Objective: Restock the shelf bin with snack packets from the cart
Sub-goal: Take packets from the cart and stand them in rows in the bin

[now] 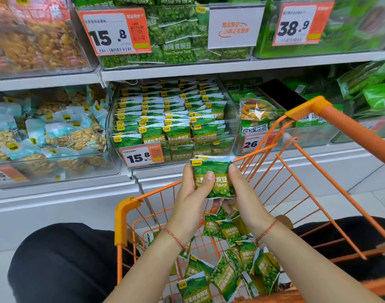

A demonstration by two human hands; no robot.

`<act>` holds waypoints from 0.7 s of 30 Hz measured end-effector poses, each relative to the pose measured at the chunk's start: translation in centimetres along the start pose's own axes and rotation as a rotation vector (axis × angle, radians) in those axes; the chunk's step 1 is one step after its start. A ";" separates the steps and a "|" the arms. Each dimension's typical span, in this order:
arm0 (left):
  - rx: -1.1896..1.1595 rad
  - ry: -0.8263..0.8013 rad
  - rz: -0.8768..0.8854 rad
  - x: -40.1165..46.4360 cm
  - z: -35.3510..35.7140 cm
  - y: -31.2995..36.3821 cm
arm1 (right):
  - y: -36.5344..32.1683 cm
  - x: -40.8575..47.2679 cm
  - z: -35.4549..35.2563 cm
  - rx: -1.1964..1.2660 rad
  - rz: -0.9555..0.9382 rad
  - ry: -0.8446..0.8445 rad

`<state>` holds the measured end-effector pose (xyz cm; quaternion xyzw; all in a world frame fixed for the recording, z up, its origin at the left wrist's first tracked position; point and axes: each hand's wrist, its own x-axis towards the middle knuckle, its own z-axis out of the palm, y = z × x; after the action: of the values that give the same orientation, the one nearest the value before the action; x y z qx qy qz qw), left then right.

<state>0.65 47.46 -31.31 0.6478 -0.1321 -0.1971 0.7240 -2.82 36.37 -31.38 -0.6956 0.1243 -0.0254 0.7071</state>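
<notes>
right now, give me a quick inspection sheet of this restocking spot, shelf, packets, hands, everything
surface: white shelf holds a clear bin with rows of green pea packets standing upright, nearly full.
job's things: stack of garlic pea packets held above the orange cart; loose packets lie jumbled in the cart's basket.
clutter: nothing seen loose on the shelf edge.
grippers: left hand and right hand both grip the stack from either side.
cables: nothing seen.
surroundings: price tag 15.8 on the bin front; peanut packets in the bin to the left; mixed crisps bag to the right; original-taste pea bin on the shelf above.
</notes>
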 end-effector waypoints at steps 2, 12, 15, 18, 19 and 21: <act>-0.014 -0.012 0.024 0.1 0.1 0.0 | 0.2 -0.1 -0.1 -0.051 -0.041 -0.047; 0.050 -0.075 -0.053 2.2 -2.5 2.0 | -1.9 -0.5 -0.8 -0.171 -0.077 -0.019; 0.044 -0.319 -0.095 3.5 -4.7 4.2 | -3.5 0.4 -1.9 -0.238 -0.083 -0.077; 0.158 -0.497 -0.147 5.2 -6.4 6.2 | -5.6 1.8 -2.4 -0.371 -0.081 -0.204; 0.199 -0.539 -0.154 6.0 -6.6 6.6 | -6.1 2.5 -2.6 -0.386 -0.090 -0.235; 0.262 -0.586 -0.159 7.4 -6.8 7.4 | -7.1 3.4 -3.0 -0.362 -0.076 -0.268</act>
<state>11.10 50.67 -25.32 0.6593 -0.3081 -0.4125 0.5480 0.82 32.54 -24.84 -0.8124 0.0056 0.0632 0.5796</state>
